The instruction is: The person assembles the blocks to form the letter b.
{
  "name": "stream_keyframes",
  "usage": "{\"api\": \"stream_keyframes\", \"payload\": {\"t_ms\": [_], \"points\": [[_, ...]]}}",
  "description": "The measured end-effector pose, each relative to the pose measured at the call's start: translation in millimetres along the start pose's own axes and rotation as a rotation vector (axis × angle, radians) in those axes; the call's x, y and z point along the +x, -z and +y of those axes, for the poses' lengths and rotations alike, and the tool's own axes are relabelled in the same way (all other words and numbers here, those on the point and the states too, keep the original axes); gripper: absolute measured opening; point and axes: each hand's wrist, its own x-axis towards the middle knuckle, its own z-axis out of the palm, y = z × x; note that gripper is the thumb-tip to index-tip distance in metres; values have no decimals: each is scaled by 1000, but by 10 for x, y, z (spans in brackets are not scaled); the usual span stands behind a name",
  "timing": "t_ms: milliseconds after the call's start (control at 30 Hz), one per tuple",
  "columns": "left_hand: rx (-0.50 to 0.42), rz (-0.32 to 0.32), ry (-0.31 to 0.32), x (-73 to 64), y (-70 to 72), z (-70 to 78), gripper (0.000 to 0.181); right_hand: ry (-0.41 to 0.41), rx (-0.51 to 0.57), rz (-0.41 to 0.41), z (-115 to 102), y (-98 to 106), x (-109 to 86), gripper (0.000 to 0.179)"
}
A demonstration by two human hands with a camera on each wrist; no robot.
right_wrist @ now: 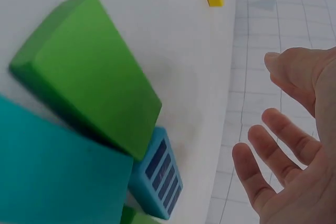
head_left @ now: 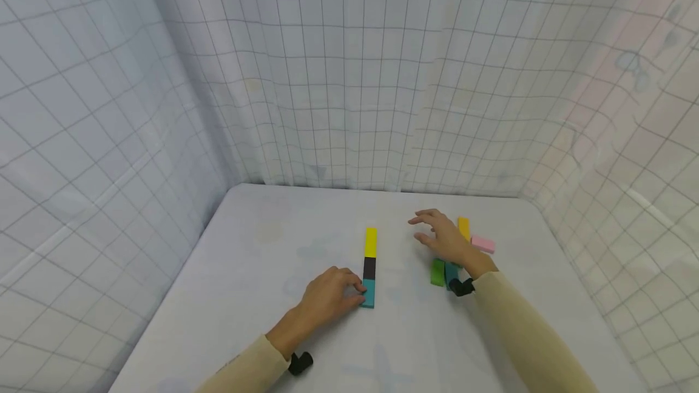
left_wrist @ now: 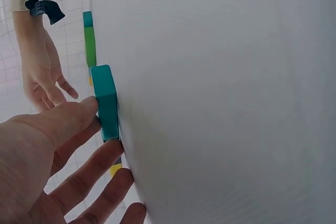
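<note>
A yellow block point(head_left: 371, 242), a black block point(head_left: 369, 268) and a teal block point(head_left: 368, 294) lie end to end in a straight row on the white table. My left hand point(head_left: 329, 297) is at the row's near end, with thumb and index finger pinching the teal block point(left_wrist: 107, 106). In the left wrist view its other fingers spread below that block. Right of the row, my right hand point(head_left: 445, 238) hovers with fingers apart and nothing in them. Under its wrist lie a green block point(right_wrist: 97, 77) and another teal block point(right_wrist: 58, 169).
Beside the green block in the right wrist view is a blue block point(right_wrist: 160, 177) with dark stripes. An orange-yellow block point(head_left: 463, 227) and a pink block point(head_left: 483, 244) lie past the right wrist. Grid-patterned white curtains point(head_left: 349, 77) enclose the table's back and sides.
</note>
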Motion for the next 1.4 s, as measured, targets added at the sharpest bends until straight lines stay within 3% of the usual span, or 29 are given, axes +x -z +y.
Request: {"api": "stream_keyframes", "payload": {"t_ms": [267,667,933,1100,1400], "points": [[-58,17,-3,14,-22,2,13,-76,-21,53,327,235,-166,37],[-24,43,-26,-7,-31,-26,21,-210,-33,79,643,469,-381,40],[33,5,-52,-6,-18,-21,45,-281,-50,35,796,566,-433,48],[61,-21,-55,5,4,-18,51,-284,-57,-3,866,599,-466,55],[62,-67,-28,10,33,-1,51,-218,-16,-34,922,621,-512,58]]}}
